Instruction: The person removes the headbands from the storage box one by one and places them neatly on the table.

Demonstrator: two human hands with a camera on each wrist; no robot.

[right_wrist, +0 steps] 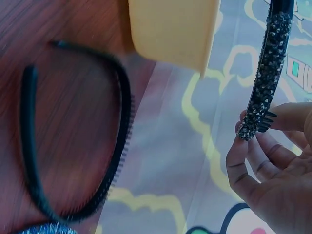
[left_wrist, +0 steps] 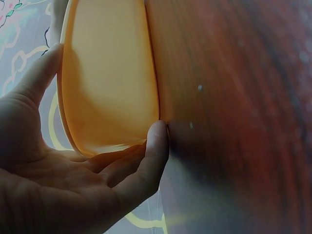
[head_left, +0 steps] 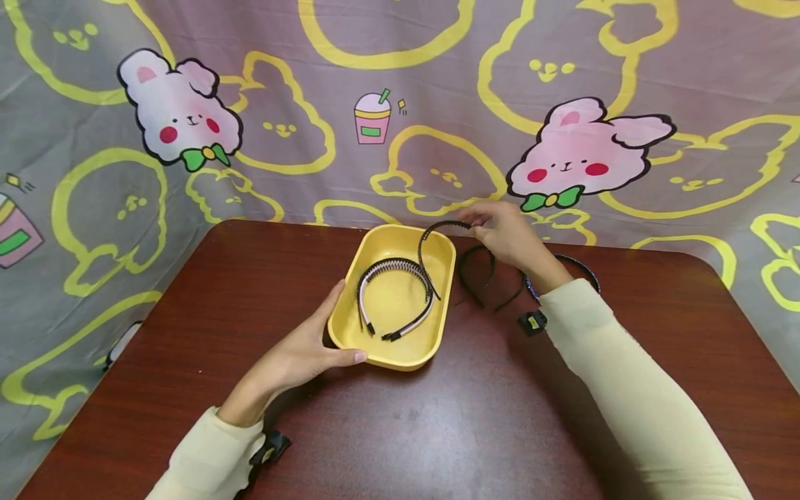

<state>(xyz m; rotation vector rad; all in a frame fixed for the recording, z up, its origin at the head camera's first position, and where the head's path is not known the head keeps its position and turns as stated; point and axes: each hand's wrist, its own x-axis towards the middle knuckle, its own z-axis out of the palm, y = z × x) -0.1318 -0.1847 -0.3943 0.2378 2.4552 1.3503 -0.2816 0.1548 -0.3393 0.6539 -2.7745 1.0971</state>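
Note:
My left hand (head_left: 298,357) grips the near left corner of a yellow plastic box (head_left: 409,364), with the thumb on its rim and fingers around its side. Above the box's right side, my right hand (head_left: 505,235) pinches a black headband (head_left: 421,251) studded with glittery stones. Its lower end hangs over the box; whether it touches anything is unclear. Inside the box lies a pale headband (head_left: 412,323) with black tips and dark teeth; a thin black one seems to overlap it. On the table below my right hand is a black toothed headband (right_wrist: 124,105).
A blue glittery headband (head_left: 587,269) lies farther right, partly hidden by my right forearm. The brown table (head_left: 412,444) ends at the back against a printed curtain (head_left: 350,180). Small black devices sit at both wrists.

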